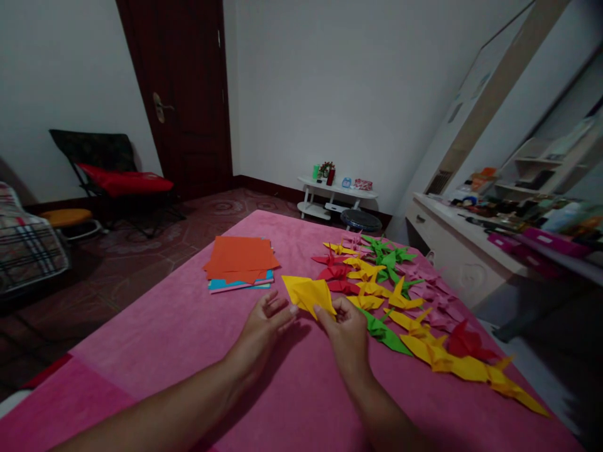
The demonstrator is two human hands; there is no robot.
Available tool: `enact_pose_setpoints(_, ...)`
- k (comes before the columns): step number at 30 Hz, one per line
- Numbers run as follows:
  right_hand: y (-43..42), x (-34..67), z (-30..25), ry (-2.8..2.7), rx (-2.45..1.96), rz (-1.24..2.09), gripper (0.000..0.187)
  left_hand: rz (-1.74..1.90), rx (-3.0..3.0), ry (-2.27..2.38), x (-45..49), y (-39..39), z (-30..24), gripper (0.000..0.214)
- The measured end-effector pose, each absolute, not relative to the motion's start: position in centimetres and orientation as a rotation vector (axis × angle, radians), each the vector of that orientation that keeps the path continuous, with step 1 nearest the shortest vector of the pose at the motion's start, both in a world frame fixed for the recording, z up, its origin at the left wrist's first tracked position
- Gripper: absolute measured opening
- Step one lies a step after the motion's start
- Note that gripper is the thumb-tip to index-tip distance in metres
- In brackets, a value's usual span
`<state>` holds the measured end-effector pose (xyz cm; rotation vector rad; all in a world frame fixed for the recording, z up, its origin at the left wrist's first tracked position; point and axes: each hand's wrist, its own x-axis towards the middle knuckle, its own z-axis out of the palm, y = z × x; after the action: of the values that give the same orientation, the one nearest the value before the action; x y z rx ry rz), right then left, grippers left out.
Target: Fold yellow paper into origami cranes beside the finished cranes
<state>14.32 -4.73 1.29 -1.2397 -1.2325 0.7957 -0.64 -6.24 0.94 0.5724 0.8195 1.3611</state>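
A partly folded piece of yellow origami paper point(308, 294) is held above the pink-covered table. My right hand point(347, 326) pinches its lower right corner, thumb on top and fingers curled beneath. Close to the paper's left side, my left hand point(266, 320) has its fingers apart and its thumb tip near the lower edge; whether it touches the paper is hard to tell. Folded paper cranes in yellow point(426, 351), green point(387, 334), red point(467, 342) and pink lie in rows to the right. Beyond my left hand rests a stack of square paper, orange sheets point(240, 256) on top.
The pink cloth point(179, 336) covers the table to its edges. A dressing table point(464, 235) crowded with bottles stands at the right. Farther back are a low white shelf point(311, 210), a round stool point(360, 220), a dark door point(183, 81) and a folding chair point(101, 154).
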Motion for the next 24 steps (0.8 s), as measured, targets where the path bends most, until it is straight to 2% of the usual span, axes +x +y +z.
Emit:
enact_pose_setpoints(7, -5.7, 13.6, 1.4, -1.204, -1.187, 0.781, 0.022, 1.365, 0.590, 0.722, 0.9, -6.0, 1.5, 0.033)
enact_pose_setpoints(21, -6.3, 12.7, 1.0, -1.182, -1.128, 1.112, 0.018, 1.367, 0.623, 0.753, 0.0, -5.9, 1.2, 0.027)
enact_pose_setpoints(24, -6.0, 13.0, 0.9, -1.181, -1.086, 1.174, 0.027, 1.360, 0.684, 0.831, -0.6, -5.6, 0.7, 0.027)
